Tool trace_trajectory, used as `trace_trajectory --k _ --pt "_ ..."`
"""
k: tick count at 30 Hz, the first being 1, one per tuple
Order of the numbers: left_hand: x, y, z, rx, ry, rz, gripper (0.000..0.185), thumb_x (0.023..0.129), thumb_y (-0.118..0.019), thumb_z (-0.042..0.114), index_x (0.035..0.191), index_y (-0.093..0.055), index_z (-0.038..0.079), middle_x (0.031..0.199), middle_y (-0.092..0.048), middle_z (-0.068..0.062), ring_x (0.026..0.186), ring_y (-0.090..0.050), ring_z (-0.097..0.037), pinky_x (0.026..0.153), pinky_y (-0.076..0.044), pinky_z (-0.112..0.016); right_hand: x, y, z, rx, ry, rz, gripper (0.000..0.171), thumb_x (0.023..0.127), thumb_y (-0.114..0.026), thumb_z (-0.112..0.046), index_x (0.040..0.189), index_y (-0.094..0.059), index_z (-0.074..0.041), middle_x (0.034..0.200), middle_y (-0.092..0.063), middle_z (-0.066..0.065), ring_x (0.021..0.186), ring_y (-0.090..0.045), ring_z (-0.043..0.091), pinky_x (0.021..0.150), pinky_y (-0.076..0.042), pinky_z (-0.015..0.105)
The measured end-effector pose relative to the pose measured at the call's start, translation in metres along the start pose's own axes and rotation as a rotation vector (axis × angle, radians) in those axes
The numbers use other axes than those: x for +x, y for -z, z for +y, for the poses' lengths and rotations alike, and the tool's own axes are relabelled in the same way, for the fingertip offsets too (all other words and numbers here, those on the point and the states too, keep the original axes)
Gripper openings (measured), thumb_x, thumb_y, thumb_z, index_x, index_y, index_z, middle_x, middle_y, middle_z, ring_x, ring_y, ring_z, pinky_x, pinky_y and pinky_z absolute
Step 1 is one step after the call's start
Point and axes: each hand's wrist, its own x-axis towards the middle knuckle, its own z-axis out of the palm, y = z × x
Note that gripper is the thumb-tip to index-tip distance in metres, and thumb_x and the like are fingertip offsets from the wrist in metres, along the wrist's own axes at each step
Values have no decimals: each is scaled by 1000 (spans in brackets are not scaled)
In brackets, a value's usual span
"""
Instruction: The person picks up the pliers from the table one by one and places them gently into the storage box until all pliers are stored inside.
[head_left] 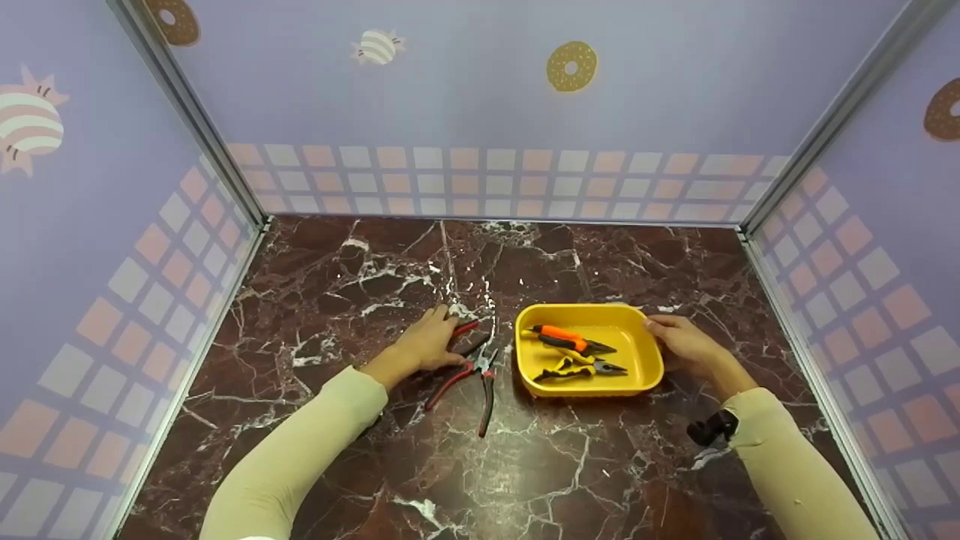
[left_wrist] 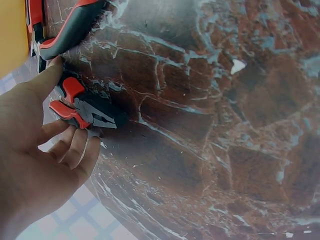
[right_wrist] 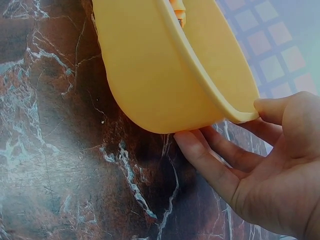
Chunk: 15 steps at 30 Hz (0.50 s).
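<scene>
My left hand point(head_left: 429, 341) is over combination pliers with red and black handles. In the left wrist view the thumb and fingers pinch these pliers point(left_wrist: 92, 112) across the handles, jaws pointing away from the palm. Just right of that hand, a second pair of red and black pliers point(head_left: 484, 367) lies on the table with handles spread. My right hand point(head_left: 686, 345) grips the right end of a yellow plastic tub point(head_left: 589, 388), thumb at the rim and fingers underneath. Inside the tub lie orange and black long-nose pliers point(head_left: 561, 337) and yellow and black pliers point(head_left: 576, 367).
The tabletop point(head_left: 495, 480) is dark red marble pattern with white veins. Lilac panels with printed sweets and tiles enclose it: a back wall point(head_left: 480, 105), a left wall point(head_left: 90, 225) and a right wall point(head_left: 885, 225).
</scene>
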Motion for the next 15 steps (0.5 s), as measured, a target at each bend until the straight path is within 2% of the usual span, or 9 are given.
trace_trajectory --k 7,10,15 --pt "0 2 -1 -14 -46 29 73 90 -84 42 144 -59 -1 149 -48 -27 136 -49 -42 111 -47 -54 1 1 -1 -11 -7 6 51 116 -43 -29 155 -45 3 139 -60 29 111 -69 29 89 -62 51" --pt "0 0 -3 -10 -71 57 67 90 -84 38 138 -61 -1 143 -50 -28 129 -53 -43 106 -51 -55 0 0 -1 -27 -8 12 52 116 -43 -30 156 -45 2 140 -60 28 113 -69 29 89 -62 51" --pt "-1 -2 -7 -17 -88 63 64 88 -85 32 138 -60 0 134 -50 -26 119 -55 -40 101 -53 -52 0 0 -1 -26 -7 6 52 116 -43 -30 157 -44 2 140 -60 29 113 -69 30 90 -62 52"
